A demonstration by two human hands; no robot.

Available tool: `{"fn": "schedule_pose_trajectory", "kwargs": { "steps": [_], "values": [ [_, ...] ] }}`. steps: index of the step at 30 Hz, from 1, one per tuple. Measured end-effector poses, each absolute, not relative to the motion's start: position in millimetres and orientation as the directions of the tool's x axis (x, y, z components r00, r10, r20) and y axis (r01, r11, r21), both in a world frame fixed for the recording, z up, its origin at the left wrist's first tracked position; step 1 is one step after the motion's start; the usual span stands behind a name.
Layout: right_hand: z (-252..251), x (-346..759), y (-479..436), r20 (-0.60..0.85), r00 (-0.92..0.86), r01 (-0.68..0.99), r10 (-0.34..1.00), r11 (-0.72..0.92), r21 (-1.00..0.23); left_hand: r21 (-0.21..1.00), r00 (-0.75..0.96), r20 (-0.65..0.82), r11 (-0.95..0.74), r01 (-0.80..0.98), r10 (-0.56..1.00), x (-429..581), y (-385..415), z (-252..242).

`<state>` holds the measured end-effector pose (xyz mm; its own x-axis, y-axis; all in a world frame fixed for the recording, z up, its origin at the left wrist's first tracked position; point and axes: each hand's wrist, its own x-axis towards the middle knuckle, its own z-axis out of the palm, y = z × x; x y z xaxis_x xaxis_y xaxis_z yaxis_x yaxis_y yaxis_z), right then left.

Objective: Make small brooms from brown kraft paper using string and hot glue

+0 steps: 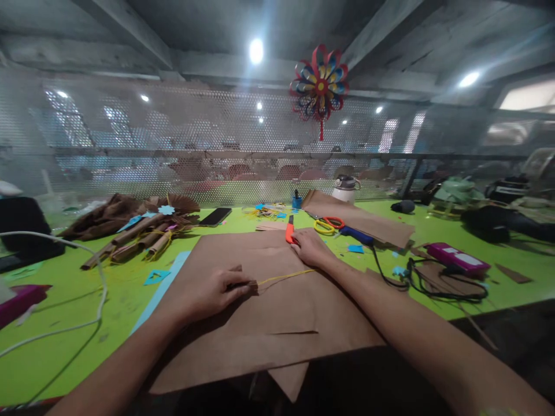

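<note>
A large sheet of brown paper [269,318] lies before me, with a narrow slit near its front edge. Pinched in my left hand [217,293] over the sheet is a small piece of brown paper [236,268], mostly hidden by the fingers. From those fingers a thin yellow string [284,278] runs to the right, towards my right forearm. My right hand [311,248] rests at the sheet's far edge, its fingers closed on an orange utility knife [289,232]. Past that hand lie scissors [324,226] with yellow and red handles.
Rolled brown paper pieces [147,237] and a phone [215,217] lie on the left. A blue-handled tool [356,234] with a black cord, more brown paper [368,222] and a purple box [458,259] lie on the right. A white cable [103,283] crosses the left side.
</note>
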<state>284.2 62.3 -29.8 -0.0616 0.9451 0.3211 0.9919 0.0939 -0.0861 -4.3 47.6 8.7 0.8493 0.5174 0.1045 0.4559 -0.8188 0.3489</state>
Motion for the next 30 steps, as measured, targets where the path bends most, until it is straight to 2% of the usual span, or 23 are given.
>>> {"fn": "schedule_pose_trajectory", "kwargs": {
  "steps": [15,30],
  "values": [
    [-31,284,63,0.321,-0.071,0.991,0.944,0.104,-0.085,0.369,0.837,0.181,-0.825,0.429,0.516,-6,52,0],
    [-35,286,64,0.329,-0.064,0.991,0.942,0.100,-0.093,0.410,0.832,0.139,-0.796,0.446,0.538,-4,48,6]
  ]
}}
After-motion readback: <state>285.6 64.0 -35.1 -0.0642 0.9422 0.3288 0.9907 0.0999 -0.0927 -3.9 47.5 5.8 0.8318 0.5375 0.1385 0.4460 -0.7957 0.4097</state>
